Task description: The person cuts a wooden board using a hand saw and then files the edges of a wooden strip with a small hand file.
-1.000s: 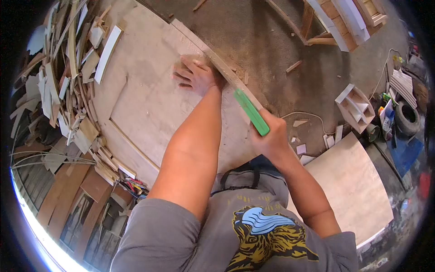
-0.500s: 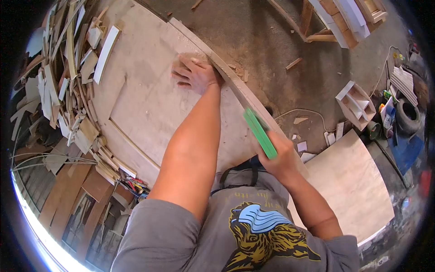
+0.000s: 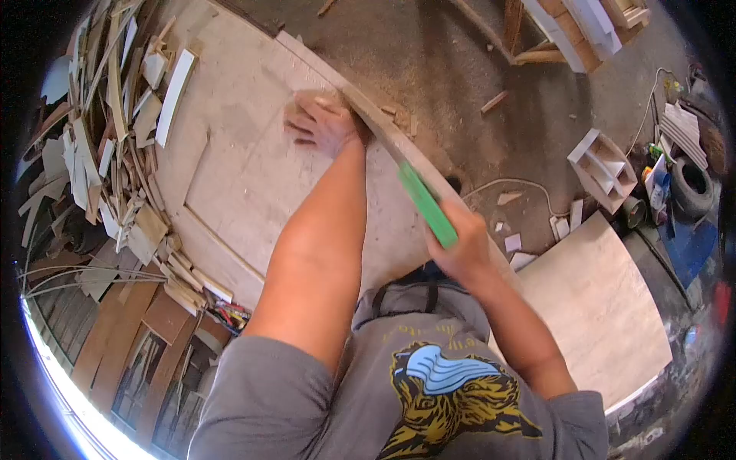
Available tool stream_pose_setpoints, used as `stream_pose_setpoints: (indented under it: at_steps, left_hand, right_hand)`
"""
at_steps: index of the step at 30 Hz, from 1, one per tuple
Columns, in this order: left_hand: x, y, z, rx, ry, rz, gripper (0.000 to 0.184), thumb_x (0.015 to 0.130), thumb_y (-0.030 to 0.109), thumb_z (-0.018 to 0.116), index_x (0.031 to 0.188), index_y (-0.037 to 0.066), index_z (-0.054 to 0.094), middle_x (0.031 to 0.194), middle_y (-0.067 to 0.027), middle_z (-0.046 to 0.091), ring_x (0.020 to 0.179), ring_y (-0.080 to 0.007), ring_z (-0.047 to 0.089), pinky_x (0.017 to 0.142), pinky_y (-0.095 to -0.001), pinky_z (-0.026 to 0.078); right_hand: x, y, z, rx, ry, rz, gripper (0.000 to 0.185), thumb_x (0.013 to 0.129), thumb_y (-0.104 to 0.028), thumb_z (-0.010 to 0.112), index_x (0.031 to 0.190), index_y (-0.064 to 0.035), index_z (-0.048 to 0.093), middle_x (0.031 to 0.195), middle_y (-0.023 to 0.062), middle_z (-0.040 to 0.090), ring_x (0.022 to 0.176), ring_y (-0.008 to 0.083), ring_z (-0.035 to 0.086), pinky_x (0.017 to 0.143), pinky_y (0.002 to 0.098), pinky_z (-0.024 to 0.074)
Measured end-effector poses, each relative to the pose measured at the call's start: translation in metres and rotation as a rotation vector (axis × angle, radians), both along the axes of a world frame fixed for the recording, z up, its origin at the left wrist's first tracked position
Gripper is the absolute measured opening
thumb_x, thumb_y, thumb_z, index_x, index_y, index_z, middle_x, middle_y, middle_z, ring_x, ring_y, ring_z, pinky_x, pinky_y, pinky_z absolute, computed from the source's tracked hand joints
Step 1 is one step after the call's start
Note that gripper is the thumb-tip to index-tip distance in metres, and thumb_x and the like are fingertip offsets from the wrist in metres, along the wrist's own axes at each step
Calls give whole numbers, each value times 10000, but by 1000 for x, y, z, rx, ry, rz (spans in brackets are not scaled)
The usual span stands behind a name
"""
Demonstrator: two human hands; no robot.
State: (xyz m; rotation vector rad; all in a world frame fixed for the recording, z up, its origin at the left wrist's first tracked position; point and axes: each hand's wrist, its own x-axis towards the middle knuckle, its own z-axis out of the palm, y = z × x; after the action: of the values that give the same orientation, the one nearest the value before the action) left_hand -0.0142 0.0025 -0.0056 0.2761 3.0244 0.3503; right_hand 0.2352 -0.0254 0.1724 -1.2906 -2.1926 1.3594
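Observation:
My right hand (image 3: 465, 244) is closed around a long green block (image 3: 426, 203), smeared by motion; its exact kind is unclear. The block lies along a narrow wooden strip (image 3: 389, 138) at the right edge of the large wooden board (image 3: 238, 123). My left hand (image 3: 326, 126) rests palm down on the board with its fingers spread, its heel close beside the strip. Whether the left hand presses on the strip itself, I cannot tell.
Offcuts (image 3: 142, 222) are heaped along the board's left side. A thin wooden sheet (image 3: 606, 307) lies at lower right. Beyond it are a wooden box (image 3: 603, 170) and a tire (image 3: 691, 186). A wooden frame (image 3: 571, 34) stands at the top right; a cord (image 3: 529, 182) crosses the floor.
My right hand and the green block have moved up and left along the strip. My left hand stays on the board, shifted slightly with the whole view.

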Motion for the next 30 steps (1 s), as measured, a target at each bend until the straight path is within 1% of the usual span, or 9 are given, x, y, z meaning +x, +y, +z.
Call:
stream_pose_setpoints:
  at_steps: [2,7,13,15,18,21,24,26,30]
  left_hand:
    - [1,0,-8,-18,43,0,584,1075,424,321,1617,206,324,1672,-235,232,1555,-474,137,1214,-671,162]
    - [0,1,-4,-37,22,10,584,1077,426,318,1620,211,323,1682,-231,210,1562,-468,123,1214,-672,158]
    - [-1,-5,-18,-8,104,6,585,1061,459,354,1594,219,357,1668,-224,231,1550,-467,134,1189,-686,179]
    - [-2,-4,-19,-10,98,4,586,1060,454,355,1596,218,356,1666,-223,233,1554,-464,131,1192,-689,172]
    - [-1,-3,-11,-18,54,1,585,1077,428,327,1623,220,325,1687,-226,204,1559,-477,130,1216,-674,151]
    - [1,0,-8,-12,80,14,581,1077,427,330,1621,224,330,1680,-225,222,1555,-480,140,1215,-672,158]
    - [0,-3,-2,-29,14,-20,579,1078,429,326,1622,230,327,1680,-224,217,1558,-477,128,1218,-668,155]
    - [-4,-2,-12,-42,53,3,578,1078,429,325,1620,229,327,1680,-219,220,1558,-476,129,1218,-667,156]
    - [0,0,-9,-27,52,20,573,1078,427,328,1615,228,334,1683,-213,214,1557,-473,133,1217,-667,152]
  right_hand:
    - [24,-8,14,-34,-3,21,234,718,-71,753,896,-48,604,760,165,628,734,413,657,632,495,517]
    - [-21,13,-29,13,17,47,239,718,-71,755,898,-50,599,752,170,615,737,410,653,634,499,515]
    - [19,-5,11,-41,-42,69,255,712,-69,777,875,-38,584,760,195,626,755,411,661,645,483,528]
    - [-4,11,-13,-22,-1,42,225,720,-62,762,858,-39,586,761,180,626,745,410,661,644,477,528]
    - [-13,12,-21,-35,34,6,182,729,-52,739,832,-43,589,761,179,615,725,422,648,633,477,517]
    - [15,-9,19,-40,35,-4,189,743,-64,739,813,-45,565,765,204,605,731,440,630,621,495,498]
    - [-10,7,-20,1,10,50,188,732,-54,741,858,-52,601,747,187,602,726,417,646,627,494,509]
    - [-31,17,-33,0,1,56,206,726,-51,737,892,-52,615,760,188,617,738,409,658,635,483,518]
    - [9,4,-4,-22,22,10,196,746,-63,728,871,-52,577,797,214,633,747,437,640,626,484,506]
